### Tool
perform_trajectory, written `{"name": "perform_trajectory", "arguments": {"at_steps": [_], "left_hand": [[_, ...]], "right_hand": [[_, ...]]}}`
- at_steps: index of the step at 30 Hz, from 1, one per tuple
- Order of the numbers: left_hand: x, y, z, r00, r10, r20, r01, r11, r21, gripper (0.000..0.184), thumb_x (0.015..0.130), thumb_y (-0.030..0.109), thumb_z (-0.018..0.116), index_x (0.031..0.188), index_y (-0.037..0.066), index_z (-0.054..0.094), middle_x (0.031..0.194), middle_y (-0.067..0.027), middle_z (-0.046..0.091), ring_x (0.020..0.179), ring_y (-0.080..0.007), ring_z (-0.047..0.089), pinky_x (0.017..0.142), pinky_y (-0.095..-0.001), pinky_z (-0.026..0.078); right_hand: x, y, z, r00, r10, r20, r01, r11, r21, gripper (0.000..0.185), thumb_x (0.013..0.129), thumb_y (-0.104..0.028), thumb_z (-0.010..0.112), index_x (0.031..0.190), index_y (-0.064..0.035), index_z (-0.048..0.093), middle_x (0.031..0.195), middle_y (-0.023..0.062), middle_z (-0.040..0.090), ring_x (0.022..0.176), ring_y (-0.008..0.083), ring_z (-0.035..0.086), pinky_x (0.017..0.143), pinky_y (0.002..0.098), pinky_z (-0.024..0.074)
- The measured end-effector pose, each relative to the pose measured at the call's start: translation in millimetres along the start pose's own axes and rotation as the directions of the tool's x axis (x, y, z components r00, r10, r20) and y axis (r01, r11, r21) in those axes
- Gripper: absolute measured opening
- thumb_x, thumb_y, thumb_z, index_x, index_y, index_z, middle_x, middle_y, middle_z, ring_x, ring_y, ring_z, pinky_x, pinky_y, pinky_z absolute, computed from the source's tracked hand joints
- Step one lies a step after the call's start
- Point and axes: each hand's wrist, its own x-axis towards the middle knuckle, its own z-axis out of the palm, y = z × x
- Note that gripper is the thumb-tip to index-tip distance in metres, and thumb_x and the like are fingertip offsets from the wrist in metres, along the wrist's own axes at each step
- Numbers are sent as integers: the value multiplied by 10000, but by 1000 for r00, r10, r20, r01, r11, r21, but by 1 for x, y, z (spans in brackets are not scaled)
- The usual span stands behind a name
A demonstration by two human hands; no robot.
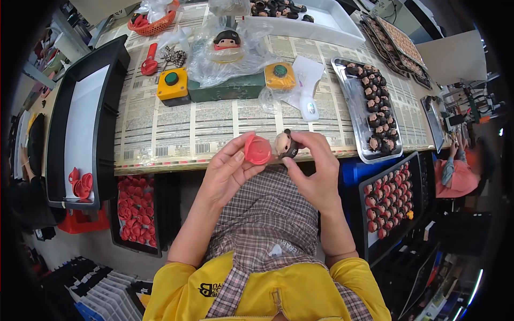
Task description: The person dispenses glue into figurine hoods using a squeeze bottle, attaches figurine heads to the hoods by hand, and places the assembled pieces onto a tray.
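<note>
Fingers of the left hand (227, 167) grip a red part (258, 150) at frame centre; the right hand (317, 167) pinches a doll head (285, 145) alongside, forearms (187, 227) converging. Workbench (214, 122) spans upper frame; co-worker (456, 177), far right.

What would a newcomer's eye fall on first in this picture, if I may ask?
Probably the hands above the near edge of the print-covered table: the left hand holds a hollow, glossy red piece, the right hand a small black-capped doll head. Beyond them, two yellow boxes with round green buttons flank a dark green block. On the table's right, a shiny metal tray carries many dark-topped heads.
</note>
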Motion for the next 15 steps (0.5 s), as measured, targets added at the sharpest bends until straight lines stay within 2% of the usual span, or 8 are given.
{"name": "perform_trajectory", "arguments": {"at_steps": [2, 15], "left_hand": [[-1, 0, 4, 1000, 0, 15, -1, 999, 36, 421, 1004, 123, 474, 1399, -4, 399, 1348, -169, 515, 1188, -247, 571, 968, -380, 521], [-3, -2, 15, 1000, -2, -12, 4, 991, 136, 404, 989, 94, 507, 1380, 23, 431, 1318, -113, 543, 1158, -183, 578, 944, -328, 516]], "right_hand": [[-5, -6, 5, 999, -41, 15, 41, 999, -13, 459, 700, 12, 744, 1132, 7, 592, 1068, 156, 614, 953, 317, 600, 815, 368, 497], [-12, -7, 14, 994, -101, 44, 104, 991, -82, 473, 702, -16, 749, 1148, 15, 593, 1080, 161, 607, 918, 325, 586, 794, 386, 484]]}}
